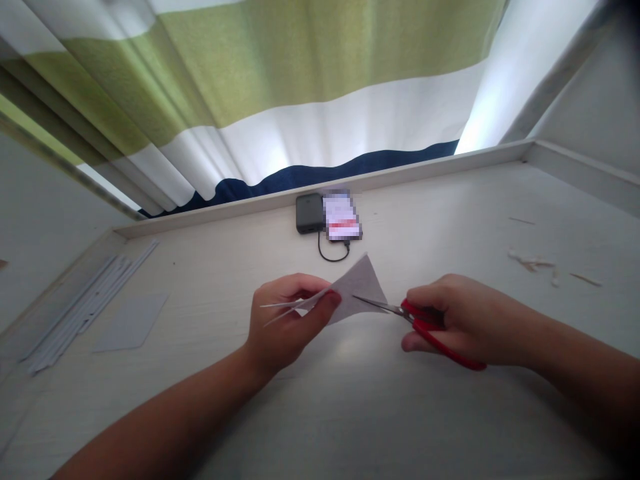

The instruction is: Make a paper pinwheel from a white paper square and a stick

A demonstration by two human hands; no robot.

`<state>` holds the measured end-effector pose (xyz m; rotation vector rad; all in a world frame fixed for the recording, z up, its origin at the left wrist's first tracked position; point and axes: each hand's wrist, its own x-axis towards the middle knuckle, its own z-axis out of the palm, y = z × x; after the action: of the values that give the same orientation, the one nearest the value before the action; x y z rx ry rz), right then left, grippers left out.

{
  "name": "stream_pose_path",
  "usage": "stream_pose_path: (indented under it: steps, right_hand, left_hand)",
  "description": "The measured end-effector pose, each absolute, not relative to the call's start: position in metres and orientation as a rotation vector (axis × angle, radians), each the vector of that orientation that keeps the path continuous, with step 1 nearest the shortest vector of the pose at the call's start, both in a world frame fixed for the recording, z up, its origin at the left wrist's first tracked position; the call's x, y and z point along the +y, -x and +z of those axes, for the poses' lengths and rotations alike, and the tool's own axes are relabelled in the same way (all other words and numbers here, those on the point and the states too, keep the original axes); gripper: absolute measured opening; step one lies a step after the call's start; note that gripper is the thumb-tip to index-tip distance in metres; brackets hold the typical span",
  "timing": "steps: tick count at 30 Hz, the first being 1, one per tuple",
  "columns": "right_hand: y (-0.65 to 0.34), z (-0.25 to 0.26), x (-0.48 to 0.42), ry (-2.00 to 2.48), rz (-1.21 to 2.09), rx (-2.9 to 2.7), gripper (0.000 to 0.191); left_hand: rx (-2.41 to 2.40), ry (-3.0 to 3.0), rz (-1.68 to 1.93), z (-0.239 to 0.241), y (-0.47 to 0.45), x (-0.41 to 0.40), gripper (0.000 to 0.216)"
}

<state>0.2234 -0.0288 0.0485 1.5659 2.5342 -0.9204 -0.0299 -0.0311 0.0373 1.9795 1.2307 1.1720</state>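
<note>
A piece of white paper [364,283] is pinched between the thumb and fingers of my left hand [287,320]. It looks bent or folded, with thin edges sticking out on the left of the hand. My right hand [465,317] is closed around the red handles of a pair of scissors [425,328]. The scissor blades point left and lie across the right part of the paper. One blade shows in front of the sheet; whether the other is behind it I cannot tell. Both hands are held above the white table.
A black power bank [309,213] and a phone [343,215] joined by a short cable [333,259] lie at the back. Paper strips [85,310] and a flat paper piece [133,321] are on the left. Small scraps [535,262] lie right. A striped curtain [300,73] hangs behind the raised table edge.
</note>
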Motion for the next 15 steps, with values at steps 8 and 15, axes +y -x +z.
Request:
stream_pose_path:
  steps: [8, 15]
  right_hand:
    - [-0.221, 0.054, -0.032, -1.577, -0.907, 2.535, 0.043]
    - [-0.224, 0.041, -0.027, -1.528, -0.849, 2.606, 0.042]
  left_hand:
    - [1.23, -2.009, 1.153, 0.04, 0.025, -0.033, 0.009]
    - [1.276, -1.936, 1.096, 0.035, 0.027, -0.031, 0.011]
